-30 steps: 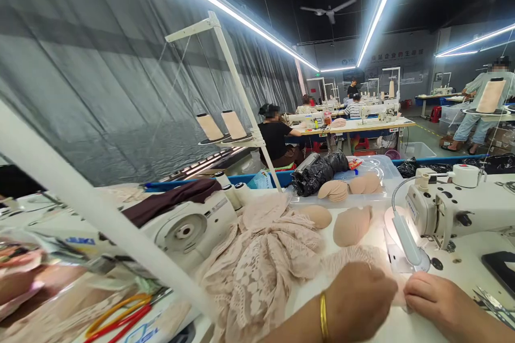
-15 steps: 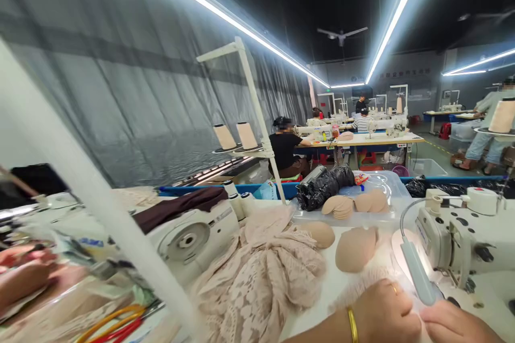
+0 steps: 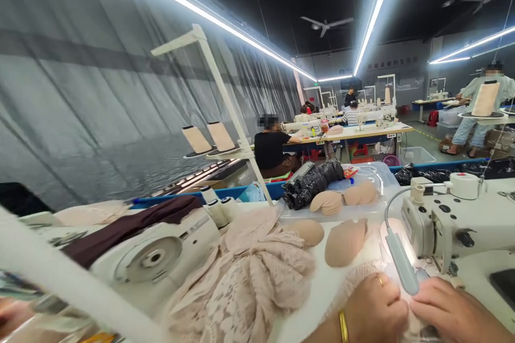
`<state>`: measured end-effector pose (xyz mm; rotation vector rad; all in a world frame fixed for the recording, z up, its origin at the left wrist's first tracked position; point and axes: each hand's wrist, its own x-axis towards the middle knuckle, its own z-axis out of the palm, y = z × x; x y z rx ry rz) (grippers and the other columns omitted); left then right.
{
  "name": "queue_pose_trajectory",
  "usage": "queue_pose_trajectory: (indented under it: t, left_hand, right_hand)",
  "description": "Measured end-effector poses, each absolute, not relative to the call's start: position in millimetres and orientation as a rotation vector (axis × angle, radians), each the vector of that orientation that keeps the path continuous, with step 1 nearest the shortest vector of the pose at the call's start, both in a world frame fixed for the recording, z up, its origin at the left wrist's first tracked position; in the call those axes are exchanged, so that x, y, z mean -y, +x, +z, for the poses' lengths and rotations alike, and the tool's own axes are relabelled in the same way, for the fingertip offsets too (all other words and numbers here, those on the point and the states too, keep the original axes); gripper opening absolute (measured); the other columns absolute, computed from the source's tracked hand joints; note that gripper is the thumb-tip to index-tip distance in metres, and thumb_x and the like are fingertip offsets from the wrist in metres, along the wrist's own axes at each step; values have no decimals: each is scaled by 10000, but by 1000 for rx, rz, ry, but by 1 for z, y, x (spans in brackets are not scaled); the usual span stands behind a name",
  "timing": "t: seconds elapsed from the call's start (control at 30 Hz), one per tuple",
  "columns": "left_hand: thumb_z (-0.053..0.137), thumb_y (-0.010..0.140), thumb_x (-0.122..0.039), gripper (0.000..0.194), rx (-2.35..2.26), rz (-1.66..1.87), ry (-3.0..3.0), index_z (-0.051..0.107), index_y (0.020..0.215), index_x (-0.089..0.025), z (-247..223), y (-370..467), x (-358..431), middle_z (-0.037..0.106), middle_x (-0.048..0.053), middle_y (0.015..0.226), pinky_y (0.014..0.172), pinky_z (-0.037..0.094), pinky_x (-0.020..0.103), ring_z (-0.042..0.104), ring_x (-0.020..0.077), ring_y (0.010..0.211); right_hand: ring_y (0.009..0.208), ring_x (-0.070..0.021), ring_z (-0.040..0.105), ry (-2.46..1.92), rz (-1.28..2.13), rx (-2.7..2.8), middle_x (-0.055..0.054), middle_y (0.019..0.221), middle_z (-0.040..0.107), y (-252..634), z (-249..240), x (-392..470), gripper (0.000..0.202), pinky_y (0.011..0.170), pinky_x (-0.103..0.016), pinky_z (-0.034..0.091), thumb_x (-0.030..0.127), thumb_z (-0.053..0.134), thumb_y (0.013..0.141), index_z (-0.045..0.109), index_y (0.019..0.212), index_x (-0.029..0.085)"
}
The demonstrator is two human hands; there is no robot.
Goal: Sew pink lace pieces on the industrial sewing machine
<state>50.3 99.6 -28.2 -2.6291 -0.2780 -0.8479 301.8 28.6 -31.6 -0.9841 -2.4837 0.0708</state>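
Sewing hall, strip lights overhead, grey plastic curtain [image 3: 100, 118] on the left, other workers at far tables. White table [image 3: 322, 289] carries a sewing machine [image 3: 454, 220], lace pile [image 3: 249, 273], foam cups [image 3: 346, 233]. Left hand [image 3: 376, 308] and right hand [image 3: 450, 311] pinch lace piece [image 3: 354, 278] by the needle lamp [image 3: 400, 257], fingers closed on it.

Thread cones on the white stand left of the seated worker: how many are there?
2. Both beige thread cones sit side by side on the stand's shelf, the left cone and the right cone. A separate cone stands far right; others may be hidden.
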Motion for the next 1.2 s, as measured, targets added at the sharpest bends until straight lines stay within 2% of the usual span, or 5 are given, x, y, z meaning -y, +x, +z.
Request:
queue_pose_trajectory:
  t: [0.1,0.23,0.63,0.87,1.2]
  left_hand:
    - [625,962,-214,182,398,-802,-2768,534,805,-200,-6,48,-84,602,8,821,717,450,346,556,183,757]
    - [575,986,-177,180,382,-858,-2821,535,812,-194,4,48,-78,601,11,804,712,441,346,522,183,732]
    - [592,965,-193,89,401,-785,-2860,594,876,-188,1,49,-80,616,27,822,724,461,361,533,203,754]
    - [548,1028,-191,122,356,-791,-2950,601,918,-182,-3,49,-84,697,20,910,879,497,356,627,181,858]
    - [558,1041,-270,108,397,-732,-2939,630,1027,-191,-4,49,-85,720,30,950,783,479,379,624,212,864]
  right_hand:
    - [994,-248,653,-1176,130,2517,-63,1088,699,295,-7,-15,335,775,-338,530,60,433,1045,676,1162,260]
    - [940,-242,595,-1263,235,2554,-55,1028,635,293,5,-8,346,756,-354,470,6,373,1008,638,1062,222]
    - [960,-238,573,-1187,396,2586,-37,1024,618,292,12,-7,317,766,-347,457,-26,473,942,629,1054,226]
    - [983,-238,622,-1228,393,2476,-26,1046,671,294,7,-6,325,816,-365,501,68,469,1039,649,1202,285]
    - [974,-249,668,-1284,278,2438,-41,1066,705,296,-3,-9,299,839,-382,547,109,451,1045,665,1149,289]
